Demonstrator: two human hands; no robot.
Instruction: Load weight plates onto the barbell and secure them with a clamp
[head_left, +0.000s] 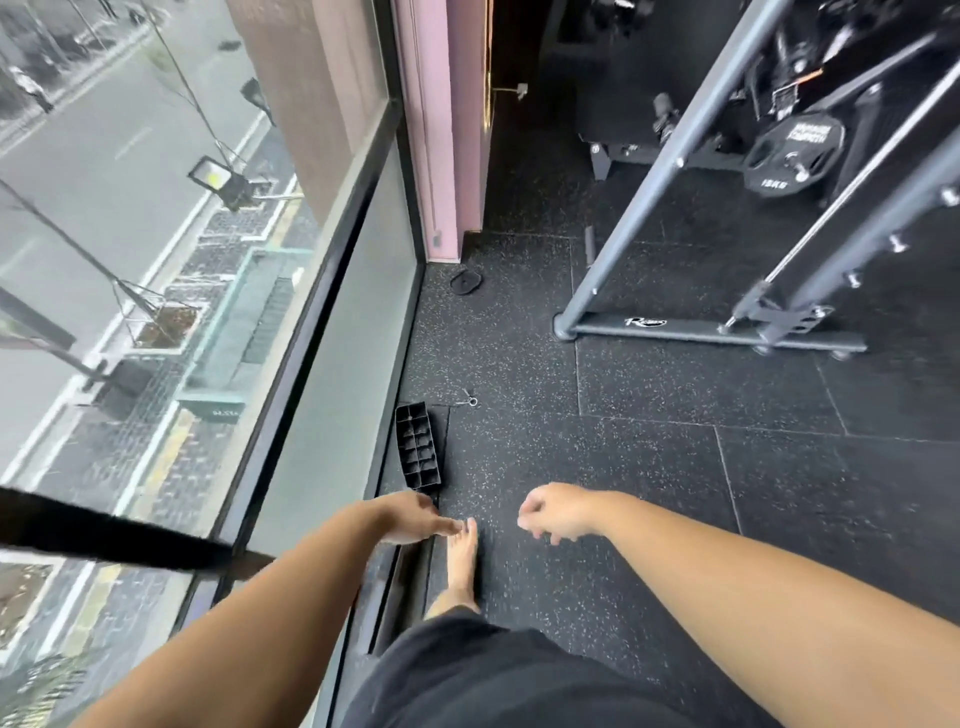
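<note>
Both empty: left hand (410, 517) fingers straight, right hand (553, 512) loosely curled (walking swing, likely). Racked weight plate (792, 156) sits well beyond both.

Black gridded tray (418, 447) on speckled rubber floor (649, 467) beside the window (156, 208) — grey rack frame (691, 331) well apart

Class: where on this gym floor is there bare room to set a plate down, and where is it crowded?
Free: the rubber floor between the rack base and the right hand. Crowded: along the window, with the gridded tray, metal ring, bare foot and left hand.
</note>
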